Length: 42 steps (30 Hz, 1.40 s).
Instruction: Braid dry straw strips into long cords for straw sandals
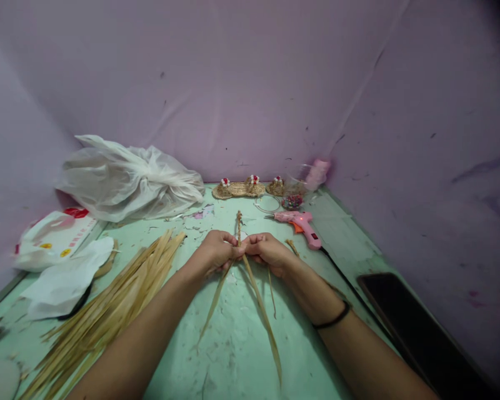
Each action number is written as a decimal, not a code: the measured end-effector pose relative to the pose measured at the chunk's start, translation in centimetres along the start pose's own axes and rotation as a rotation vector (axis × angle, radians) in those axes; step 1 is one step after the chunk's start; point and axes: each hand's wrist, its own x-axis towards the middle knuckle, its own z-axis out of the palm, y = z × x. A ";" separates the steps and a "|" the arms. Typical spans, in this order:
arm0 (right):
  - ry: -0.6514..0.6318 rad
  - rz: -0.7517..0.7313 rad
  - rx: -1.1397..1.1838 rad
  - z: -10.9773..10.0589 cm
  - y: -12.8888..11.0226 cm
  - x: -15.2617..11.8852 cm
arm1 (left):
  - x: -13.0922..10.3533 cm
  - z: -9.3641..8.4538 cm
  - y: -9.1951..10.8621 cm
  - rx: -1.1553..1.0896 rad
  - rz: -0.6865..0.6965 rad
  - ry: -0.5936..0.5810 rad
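Purple walls meet behind a worn green table, and the braid stands near its middle, tip pointing away. Left hand and right hand pinch its lower end between thumbs and fingers, with loose strands trailing below. If either pinch slackens, the twist could open; an uneven pull might split a dry strand or leave the braid lopsided. The glue gun shows a red light, so its nozzle may be hot, and it points towards the braid from just beyond the right hand. Its black cord runs beside the right forearm, which could snag it and drag the gun. Far back, a clear container holds small multicoloured beads. At the left, a knotted whitish bag bulges, but its contents cannot be made out
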 end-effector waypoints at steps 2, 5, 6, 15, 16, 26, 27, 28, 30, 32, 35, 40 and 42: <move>-0.035 -0.008 0.018 0.1 -0.1 -0.1 | -0.2 0.1 0.1 -0.084 -0.044 -0.130; -0.078 -0.020 0.048 0.2 -0.1 -0.1 | 0.1 -0.1 -0.2 -0.214 -0.021 -0.235; -0.082 -0.017 0.055 0.2 -0.1 -0.2 | 0.3 -0.4 -0.3 -0.251 -0.015 -0.258; -0.118 -0.014 0.090 -0.3 0.2 0.1 | 0.5 -2.2 -0.3 -0.352 -0.029 -0.448; -0.116 -0.010 0.093 -0.3 0.2 0.1 | 0.4 -2.1 -0.3 -0.347 -0.030 -0.433; -0.073 -0.038 0.062 0.2 0.0 -0.2 | 0.4 -1.6 -0.1 -0.256 -0.019 -0.358; -0.074 -0.043 0.062 0.3 0.0 -0.1 | 0.5 -1.6 -0.1 -0.257 -0.018 -0.363; -0.066 -0.039 0.061 0.3 0.0 -0.1 | 0.5 -1.5 -0.2 -0.261 -0.021 -0.361; -0.017 -0.017 0.043 0.5 0.0 -0.1 | 0.7 -1.5 -0.4 -0.267 -0.043 -0.332; 0.041 0.005 0.012 0.5 -0.1 0.0 | 0.9 -1.4 -0.7 -0.256 -0.064 -0.291; 0.084 0.018 -0.019 0.6 -0.3 -0.1 | 1.2 -1.4 -1.0 -0.213 -0.059 -0.250; 0.064 0.036 -0.013 0.5 -0.6 -0.3 | 1.2 -1.3 -1.0 -0.171 -0.036 -0.220; 0.051 0.028 -0.008 0.4 -0.5 -0.3 | 1.1 -1.2 -1.0 -0.159 -0.031 -0.213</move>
